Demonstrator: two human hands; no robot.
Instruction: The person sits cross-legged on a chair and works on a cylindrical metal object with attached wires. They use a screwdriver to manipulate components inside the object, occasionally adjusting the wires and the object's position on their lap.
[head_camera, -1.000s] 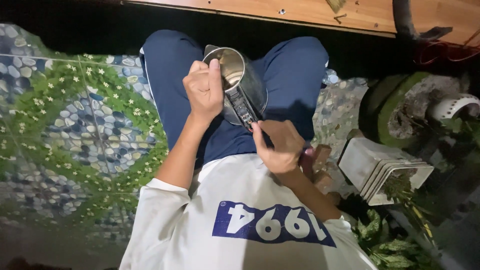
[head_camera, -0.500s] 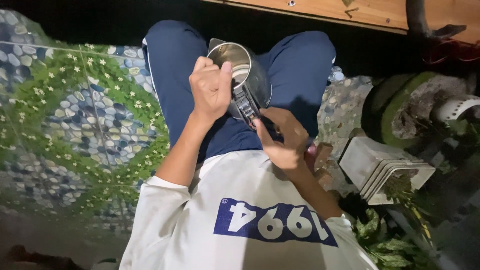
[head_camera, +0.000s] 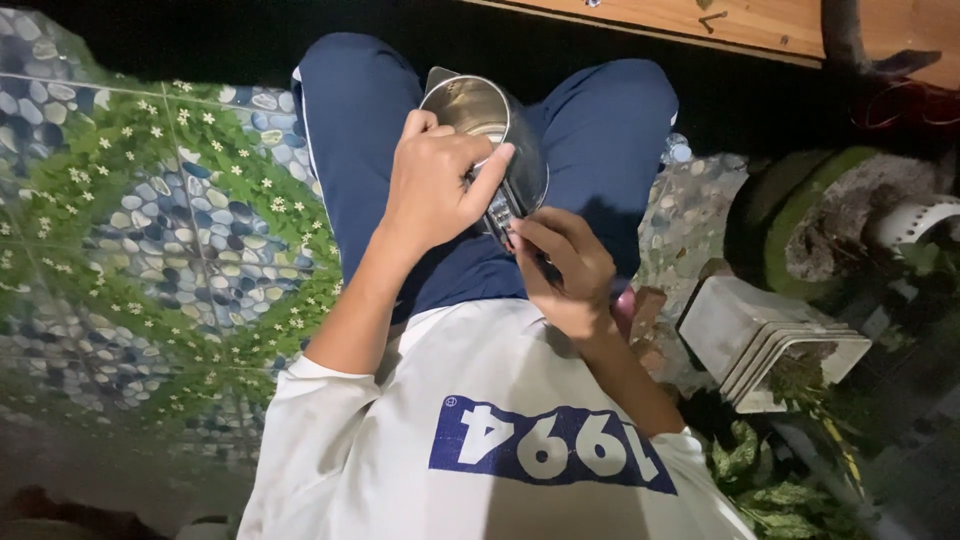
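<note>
Floor covering (head_camera: 130, 230): pebble-and-flower print, green and blue. Left hand (head_camera: 432, 190) fingers clamped on rim of steel kettle (head_camera: 490, 130), held over the lap. Right hand (head_camera: 565, 270) fingers pinched around a thin dark tool (head_camera: 522, 248) at the kettle's handle base. Stack of grey trays (head_camera: 770, 345) right; no labels seen.
</note>
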